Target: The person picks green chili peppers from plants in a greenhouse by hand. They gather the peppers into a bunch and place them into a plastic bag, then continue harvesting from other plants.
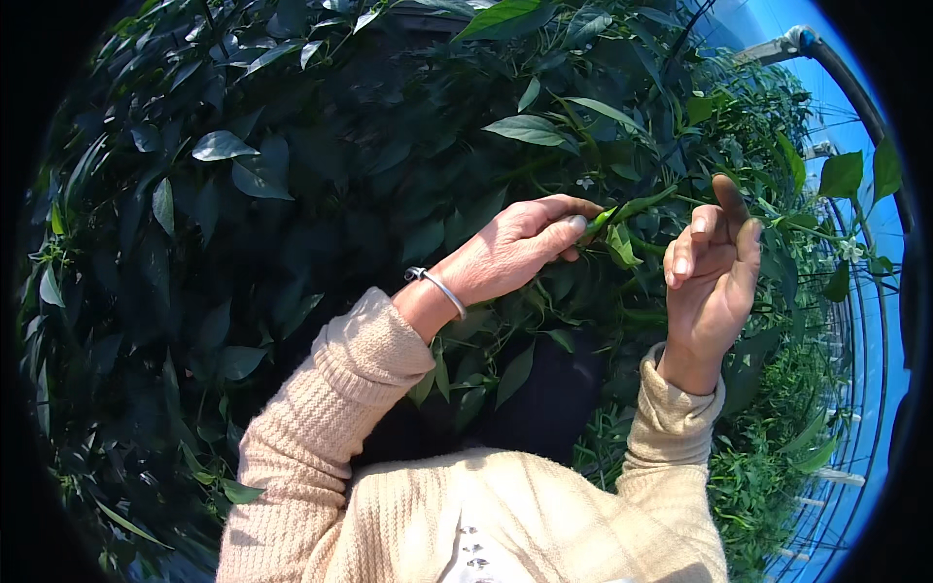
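Observation:
My left hand [503, 244], with a silver bracelet [441, 289] on its wrist, pinches a bright green stem [644, 205] of what looks like a pepper plant. Thumb and fingertips close around its left end, so whether a pod is also in the grip cannot be made out. A dark cord or thin twig crosses the stem just beyond the fingertips. A small curled leaf [622, 246] hangs below it. To the right, my right hand [711, 270] is raised with the palm in view, fingers partly bent and apart, holding nothing visible. Its fingers are close to the stem's right end.
Dense foliage surrounds both hands, with large leaves [528, 130] above them and deep shade at left. A white flower [850, 250] is on a shoot at right. Beyond stand a curved greenhouse pipe [849, 84] and more plants [773, 466]. Dark cloth [547, 397] lies below the hands.

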Tool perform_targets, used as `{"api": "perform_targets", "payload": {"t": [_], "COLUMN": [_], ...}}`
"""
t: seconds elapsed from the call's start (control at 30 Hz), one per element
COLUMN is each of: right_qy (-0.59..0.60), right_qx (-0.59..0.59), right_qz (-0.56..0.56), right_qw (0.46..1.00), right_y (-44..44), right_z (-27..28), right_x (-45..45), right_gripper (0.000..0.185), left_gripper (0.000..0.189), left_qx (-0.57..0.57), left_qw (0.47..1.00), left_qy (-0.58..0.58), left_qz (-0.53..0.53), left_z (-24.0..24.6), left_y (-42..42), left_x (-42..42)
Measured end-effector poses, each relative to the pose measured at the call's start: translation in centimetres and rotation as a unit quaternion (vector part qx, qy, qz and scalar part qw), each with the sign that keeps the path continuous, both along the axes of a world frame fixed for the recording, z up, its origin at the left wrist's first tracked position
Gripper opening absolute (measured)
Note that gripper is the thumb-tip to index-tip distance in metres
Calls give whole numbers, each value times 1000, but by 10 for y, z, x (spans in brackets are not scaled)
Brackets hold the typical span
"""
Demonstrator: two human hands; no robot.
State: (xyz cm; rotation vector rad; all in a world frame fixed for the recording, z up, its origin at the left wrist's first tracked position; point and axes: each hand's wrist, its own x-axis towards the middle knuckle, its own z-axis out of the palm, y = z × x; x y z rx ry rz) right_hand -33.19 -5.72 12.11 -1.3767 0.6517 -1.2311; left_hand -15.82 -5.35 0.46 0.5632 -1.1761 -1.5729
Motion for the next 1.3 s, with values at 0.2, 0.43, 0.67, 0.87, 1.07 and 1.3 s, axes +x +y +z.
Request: {"api": "perform_targets", "payload": {"t": [0.2, 0.43, 0.67, 0.87, 1.07, 1.3], "right_qy": [26, 31, 78, 122, 71, 141], "right_qx": [-32, -26, -55, -121, -145, -245], "right_qz": [-7, 3, 8, -88, -293, -178], "right_qw": [999, 999, 995, 981, 942, 942], "right_y": [2, 6, 12, 27, 6, 48], "right_z": [2, -5, -8, -5, -8, -25], "right_x": [12, 12, 15, 21, -22, 14], "right_gripper": [43, 41, 44, 54, 43, 36], "left_gripper": [36, 42, 36, 28, 69, 69], "left_qx": [-116, -24, 11, 68, -99, -169], "left_qw": [978, 962, 930, 979, 910, 934], "left_qy": [-169, -267, -367, -189, -334, -309], "left_qz": [27, 48, 29, -33, 224, 55], "left_z": [65, 90, 106, 87, 24, -2], "left_y": [-33, -25, -20, -8, -19, -22], "left_x": [-12, 4, 12, -5, -26, -104]}}
